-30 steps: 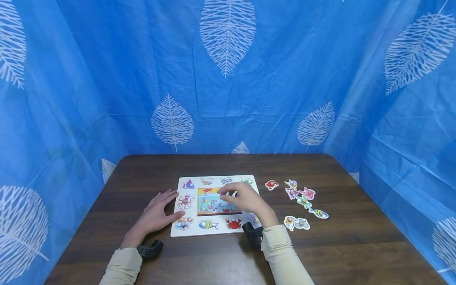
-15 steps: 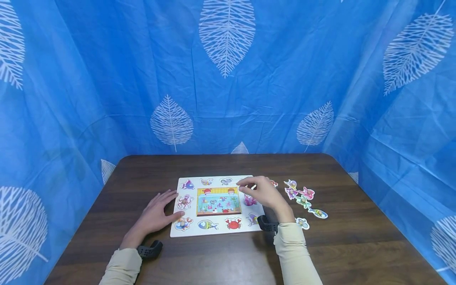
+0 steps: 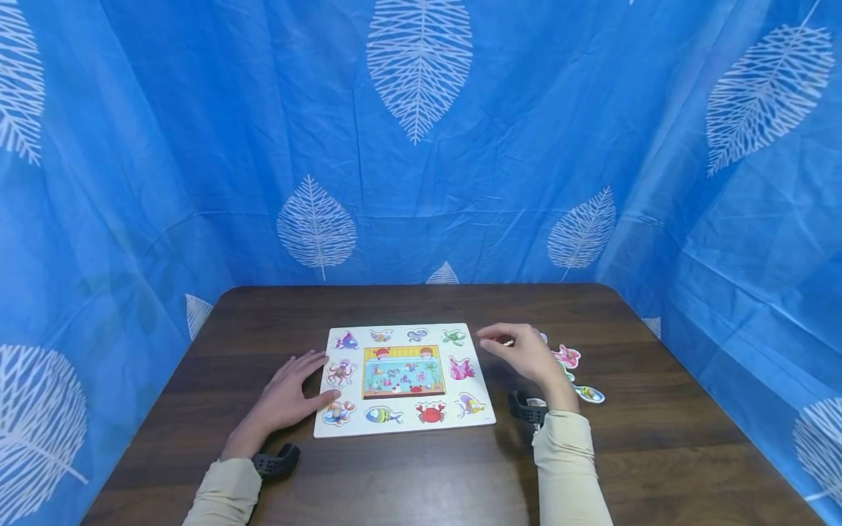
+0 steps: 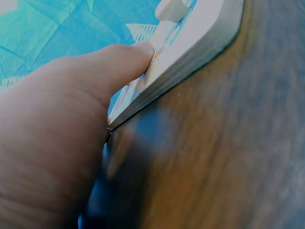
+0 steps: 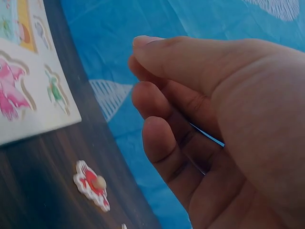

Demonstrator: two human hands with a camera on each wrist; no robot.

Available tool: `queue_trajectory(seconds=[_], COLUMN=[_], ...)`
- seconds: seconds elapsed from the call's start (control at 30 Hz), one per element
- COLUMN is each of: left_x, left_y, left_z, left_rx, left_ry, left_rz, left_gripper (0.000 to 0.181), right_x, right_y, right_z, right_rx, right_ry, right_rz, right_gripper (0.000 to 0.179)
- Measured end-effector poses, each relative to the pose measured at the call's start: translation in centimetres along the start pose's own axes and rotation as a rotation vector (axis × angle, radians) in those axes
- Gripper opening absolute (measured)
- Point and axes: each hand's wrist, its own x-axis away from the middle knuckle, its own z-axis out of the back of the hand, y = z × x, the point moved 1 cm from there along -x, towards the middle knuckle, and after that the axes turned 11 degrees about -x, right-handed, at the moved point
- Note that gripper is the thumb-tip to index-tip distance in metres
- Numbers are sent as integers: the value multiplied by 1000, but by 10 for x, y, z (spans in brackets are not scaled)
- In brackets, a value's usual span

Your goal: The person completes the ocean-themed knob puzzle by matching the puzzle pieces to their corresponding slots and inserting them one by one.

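Note:
A white knobbed puzzle board (image 3: 409, 420) with sea-animal pictures around a fish-tank scene lies on the table. My left hand (image 3: 286, 398) rests at its left side, fingers along the edge and thumb (image 4: 128, 59) on its top near the lower left corner. A round knob (image 4: 171, 10) shows beyond the thumb. Past the board's right edge, my right hand (image 3: 526, 354) hovers with fingers loosely bent, holding nothing. Its thumb (image 5: 176, 55) lies close to the index fingertip. Below those fingers, a red crab piece (image 5: 93, 185) with a wooden knob lies on the table, partly hidden in the head view.
Right of my right hand lie loose puzzle pieces, among them a pink one (image 3: 568, 356) and a blue and yellow fish (image 3: 590, 394). The hand and forearm cover others. A blue leaf-patterned curtain (image 3: 421, 190) encloses the table (image 3: 395, 482) at the back and sides.
My right hand has moved rightward from over the board's middle to beyond its right edge, uncovering the turtle and pink fish pictures. The left hand has stayed in place.

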Motion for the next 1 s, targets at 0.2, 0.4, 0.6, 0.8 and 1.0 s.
queue_trajectory(seconds=[0.2, 0.4, 0.6, 0.8, 1.0], left_x=[0, 0, 0, 0, 0], left_y=[1, 2, 2, 1, 0], left_z=[-1, 0, 0, 0, -1], left_rx=[6, 4, 3, -2, 1], left_ry=[5, 8, 4, -3, -6], left_rz=[-13, -16, -3, 10, 9], left_gripper=[80, 79, 81, 80, 80], right_x=[6, 12, 23, 34, 44], right_y=[10, 20, 30, 41, 51], right_z=[13, 24, 38, 51, 63], right_rx=[-2, 0, 17, 23, 24], right_ry=[26, 46, 79, 103, 126], right_rz=[-24, -30, -86, -152, -204], right_gripper=[24, 24, 30, 34, 37])
